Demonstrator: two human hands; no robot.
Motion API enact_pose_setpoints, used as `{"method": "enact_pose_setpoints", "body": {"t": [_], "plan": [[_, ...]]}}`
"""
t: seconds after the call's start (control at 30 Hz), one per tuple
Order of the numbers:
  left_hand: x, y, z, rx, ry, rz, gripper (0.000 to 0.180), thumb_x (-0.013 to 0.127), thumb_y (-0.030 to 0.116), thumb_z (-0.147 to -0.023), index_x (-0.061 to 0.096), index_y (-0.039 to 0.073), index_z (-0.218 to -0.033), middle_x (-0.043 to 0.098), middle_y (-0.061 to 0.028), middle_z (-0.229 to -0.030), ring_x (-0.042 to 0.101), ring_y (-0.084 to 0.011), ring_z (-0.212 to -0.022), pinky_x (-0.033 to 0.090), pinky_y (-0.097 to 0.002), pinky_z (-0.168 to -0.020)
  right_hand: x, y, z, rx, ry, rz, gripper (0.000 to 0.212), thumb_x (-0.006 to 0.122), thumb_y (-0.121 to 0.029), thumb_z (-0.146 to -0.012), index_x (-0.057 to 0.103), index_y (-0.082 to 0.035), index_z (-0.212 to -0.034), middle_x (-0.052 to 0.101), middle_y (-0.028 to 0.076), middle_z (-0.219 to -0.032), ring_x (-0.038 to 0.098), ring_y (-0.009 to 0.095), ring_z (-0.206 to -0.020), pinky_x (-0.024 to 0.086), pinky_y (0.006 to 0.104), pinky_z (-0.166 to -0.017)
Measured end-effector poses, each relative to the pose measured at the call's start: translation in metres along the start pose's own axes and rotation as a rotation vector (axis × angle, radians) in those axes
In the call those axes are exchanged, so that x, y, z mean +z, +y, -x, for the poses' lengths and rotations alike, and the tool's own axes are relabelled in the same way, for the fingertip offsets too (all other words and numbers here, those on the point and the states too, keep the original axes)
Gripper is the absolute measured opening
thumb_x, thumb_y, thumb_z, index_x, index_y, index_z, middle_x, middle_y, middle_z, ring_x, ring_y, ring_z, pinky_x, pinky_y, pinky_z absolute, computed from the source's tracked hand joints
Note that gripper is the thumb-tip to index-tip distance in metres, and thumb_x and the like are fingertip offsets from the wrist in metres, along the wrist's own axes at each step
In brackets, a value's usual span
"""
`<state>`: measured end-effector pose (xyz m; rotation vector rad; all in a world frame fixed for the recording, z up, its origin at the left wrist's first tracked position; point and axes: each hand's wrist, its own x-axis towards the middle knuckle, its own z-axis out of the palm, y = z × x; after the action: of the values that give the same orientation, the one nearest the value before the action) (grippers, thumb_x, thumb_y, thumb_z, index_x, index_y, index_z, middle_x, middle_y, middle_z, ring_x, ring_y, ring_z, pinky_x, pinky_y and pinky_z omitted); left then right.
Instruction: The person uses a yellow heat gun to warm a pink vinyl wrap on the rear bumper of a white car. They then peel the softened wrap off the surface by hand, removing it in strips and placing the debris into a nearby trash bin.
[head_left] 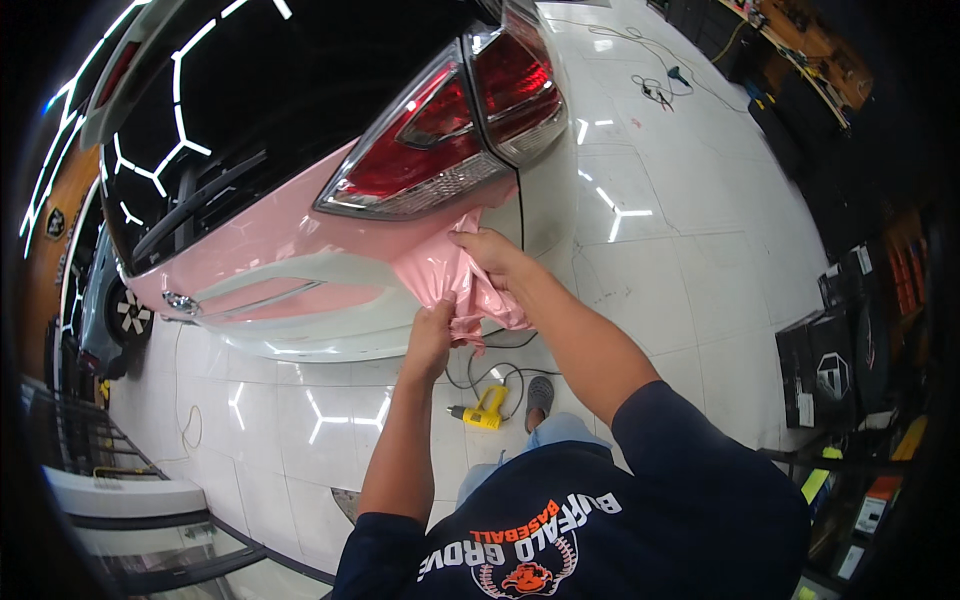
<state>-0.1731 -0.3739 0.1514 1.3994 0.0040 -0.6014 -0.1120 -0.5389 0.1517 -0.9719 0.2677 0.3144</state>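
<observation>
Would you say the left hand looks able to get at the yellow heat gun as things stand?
Probably not without letting go and bending down: the left hand grips the pink film, and the yellow heat gun lies on the floor below.

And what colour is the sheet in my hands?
The sheet is glossy pink; it shows in the head view.

Film (440,262) at centre: pink — taillight (428,140) toward twelve o'clock, red over clear. Heat gun (488,406) at six: yellow, black nozzle. Floor (690,290) toward three — pale, tile grid.
</observation>
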Motion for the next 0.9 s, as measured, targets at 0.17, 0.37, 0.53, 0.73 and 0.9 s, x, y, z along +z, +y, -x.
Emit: {"method": "enact_pose_setpoints", "body": {"t": [0.17, 0.37, 0.53, 0.73, 0.9], "plan": [[0.002, 0.025, 0.008, 0.142, -0.009, -0.077, 0.04, 0.043, 0.03, -0.098, 0.055, -0.005, -0.084, 0.06, -0.0136, -0.068, 0.062, -0.0259, -0.053, 0.051, -0.0352, -0.047, 0.012, 0.017, -0.001, -0.318, 0.183, 0.27, 0.033, 0.054, -0.02, -0.09, 0.059, 0.012, -0.09, 0.06, 0.011, -0.074, 0.056, 0.016, -0.069, 0.046, 0.0366, -0.059], [-0.004, 0.032, 0.041, 0.125, -0.001, -0.417, 0.043, 0.041, 0.037, -0.099, 0.058, 0.0, -0.087, 0.061, -0.0089, -0.068, 0.064, -0.0177, -0.061, 0.048, -0.0274, -0.052, 0.031, 0.01, 0.038, -0.424, 0.284, 0.551, 0.028, 0.055, -0.022, -0.09, 0.058, 0.005, -0.097, 0.064, 0.008, -0.077, 0.061, 0.018, -0.072, 0.051, 0.0338, -0.065], [-0.065, 0.025, 0.008, 0.03, -0.162, 0.448, 0.049, 0.048, 0.038, -0.096, 0.046, -0.002, -0.125, 0.057, -0.012, -0.122, 0.056, -0.0224, -0.107, 0.042, -0.0375, -0.096, 0.013, 0.028, 0.028, -0.165, 0.043, -0.066, 0.028, 0.054, -0.023, -0.093, 0.057, 0.0, -0.107, 0.064, 0.009, -0.095, 0.062, 0.018, -0.081, 0.052, 0.034, -0.074], [-0.019, 0.041, -0.06, -0.084, -0.059, 0.744, 0.023, 0.05, 0.007, -0.089, 0.051, -0.006, -0.108, 0.058, -0.0174, -0.106, 0.059, -0.0281, -0.099, 0.048, -0.0405, -0.092, -0.001, -0.007, 0.022, -0.054, -0.127, -0.291, 0.032, 0.056, -0.027, -0.093, 0.055, 0.0, -0.111, 0.064, 0.012, -0.103, 0.063, 0.02, -0.092, 0.052, 0.0347, -0.082], [-0.008, 0.039, -0.062, 0.068, -0.021, 0.785, 0.028, 0.042, 0.0, -0.086, 0.047, -0.01, -0.112, 0.055, -0.0213, -0.111, 0.057, -0.0321, -0.106, 0.046, -0.0446, -0.096, -0.002, -0.025, 0.007, 0.0, -0.13, -0.188, 0.033, 0.056, -0.027, -0.093, 0.055, 0.002, -0.109, 0.065, 0.013, -0.1, 0.065, 0.022, -0.086, 0.054, 0.0351, -0.082]]}}
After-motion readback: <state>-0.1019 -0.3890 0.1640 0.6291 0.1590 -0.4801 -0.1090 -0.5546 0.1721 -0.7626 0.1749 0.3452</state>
